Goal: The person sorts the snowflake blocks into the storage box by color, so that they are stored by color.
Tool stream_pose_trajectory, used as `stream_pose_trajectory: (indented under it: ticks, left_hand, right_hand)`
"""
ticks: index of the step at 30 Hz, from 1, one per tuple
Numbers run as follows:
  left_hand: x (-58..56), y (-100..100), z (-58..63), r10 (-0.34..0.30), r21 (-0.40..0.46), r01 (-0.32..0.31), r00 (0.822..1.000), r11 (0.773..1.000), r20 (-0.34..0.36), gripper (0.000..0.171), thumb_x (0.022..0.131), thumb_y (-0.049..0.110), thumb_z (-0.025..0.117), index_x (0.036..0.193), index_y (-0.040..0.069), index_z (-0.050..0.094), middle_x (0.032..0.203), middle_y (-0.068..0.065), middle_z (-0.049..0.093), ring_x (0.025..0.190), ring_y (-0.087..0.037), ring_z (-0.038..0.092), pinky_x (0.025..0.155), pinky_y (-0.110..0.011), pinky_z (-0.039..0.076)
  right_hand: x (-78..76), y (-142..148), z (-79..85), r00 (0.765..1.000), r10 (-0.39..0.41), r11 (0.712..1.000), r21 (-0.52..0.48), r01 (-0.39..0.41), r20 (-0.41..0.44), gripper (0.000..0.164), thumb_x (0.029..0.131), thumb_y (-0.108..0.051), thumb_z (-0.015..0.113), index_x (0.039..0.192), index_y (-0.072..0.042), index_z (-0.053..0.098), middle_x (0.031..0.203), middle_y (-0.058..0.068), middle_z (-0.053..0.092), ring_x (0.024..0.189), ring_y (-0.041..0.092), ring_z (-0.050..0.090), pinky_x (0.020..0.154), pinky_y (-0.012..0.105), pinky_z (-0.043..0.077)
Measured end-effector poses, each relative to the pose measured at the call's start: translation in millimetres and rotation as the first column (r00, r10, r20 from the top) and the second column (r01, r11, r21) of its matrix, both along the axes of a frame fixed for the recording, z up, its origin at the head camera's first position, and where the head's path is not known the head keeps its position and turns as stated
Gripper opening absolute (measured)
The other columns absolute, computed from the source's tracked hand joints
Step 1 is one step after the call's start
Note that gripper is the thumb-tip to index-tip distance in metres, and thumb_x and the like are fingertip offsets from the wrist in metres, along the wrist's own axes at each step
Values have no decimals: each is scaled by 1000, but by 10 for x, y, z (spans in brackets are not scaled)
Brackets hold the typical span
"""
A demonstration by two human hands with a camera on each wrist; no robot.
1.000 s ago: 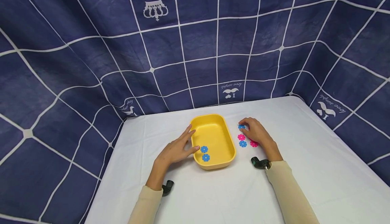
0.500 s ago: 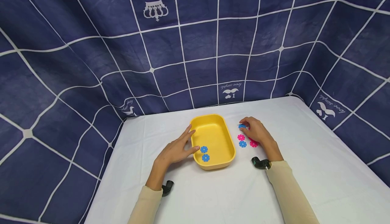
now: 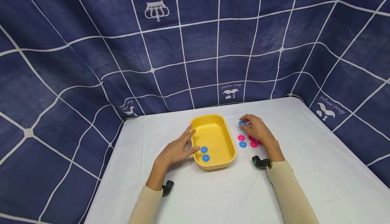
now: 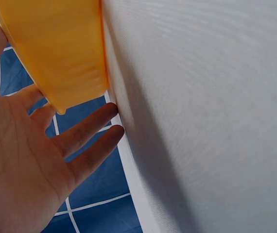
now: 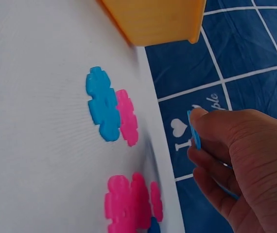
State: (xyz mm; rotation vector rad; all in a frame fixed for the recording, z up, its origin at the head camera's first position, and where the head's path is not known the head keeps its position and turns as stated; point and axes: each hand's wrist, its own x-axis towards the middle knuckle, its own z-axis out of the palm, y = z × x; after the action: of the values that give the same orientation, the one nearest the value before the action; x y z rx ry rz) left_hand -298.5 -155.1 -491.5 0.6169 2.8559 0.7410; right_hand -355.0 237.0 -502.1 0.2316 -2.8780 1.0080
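My right hand [image 3: 257, 128] pinches a blue notched plastic disc [image 3: 242, 123] between thumb and fingertips, raised off the cloth in the right wrist view. Just below it in the head view lie a pink notched disc [image 3: 241, 137] and a blue disc [image 3: 242, 144]. More pink discs [image 3: 254, 144] are partly covered by the right hand. My left hand [image 3: 175, 151] rests with spread fingers at the left rim of a yellow tray [image 3: 213, 165]. Its thumb and some fingers touch the rim in the left wrist view [image 4: 22, 160]. Two blue discs [image 3: 206, 158] lie in the tray.
A white cloth [image 3: 213, 197] covers the table. Dark blue curtains [image 3: 201, 41] with white grid lines hang behind it and at both sides. Black wrist-worn devices [image 3: 260, 162] sit at both wrists.
My right hand has lifted the blue disc and moved slightly away from me, uncovering more of the pink discs. The left hand and tray have stayed in place.
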Motion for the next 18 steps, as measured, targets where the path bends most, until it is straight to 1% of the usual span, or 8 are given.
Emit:
stream_pose_trajectory:
  ticks: [3,8,13,18]
  left_hand:
    - [1,2,0,1,-5,-1,1000,1000,1,86,100,70,61,172,34,30,179,23,5,152,-31,49,119,-60,44]
    - [-2,5,-1,-2,-5,2,1000,1000,-2,86,100,68,61,172,33,30,179,21,6,152,-32,49,118,-60,44]
    - [2,1,5,-4,-5,4,1000,1000,-2,85,100,68,61,172,33,30,179,21,6,152,-31,48,118,-60,44]
    - [5,0,7,-4,-6,4,1000,1000,0,85,100,68,61,172,33,31,179,22,6,152,-31,48,118,-60,44]
  right_hand:
    - [16,-6,50,1000,-4,1000,4,4,-5,37,102,-17,76,137,-6,68,132,18,70,124,41,63,108,58,54]
    - [49,-21,166,1000,-9,1000,3,9,-26,38,102,-17,76,137,-6,68,133,18,70,125,42,62,107,59,55]
    - [79,-32,278,997,5,1000,-3,-5,-77,38,102,-20,77,136,-6,68,131,18,70,124,41,63,106,58,55]
    - [93,-27,317,993,14,1000,5,-13,-117,37,101,-21,78,134,-6,70,129,17,71,123,40,64,105,57,56]
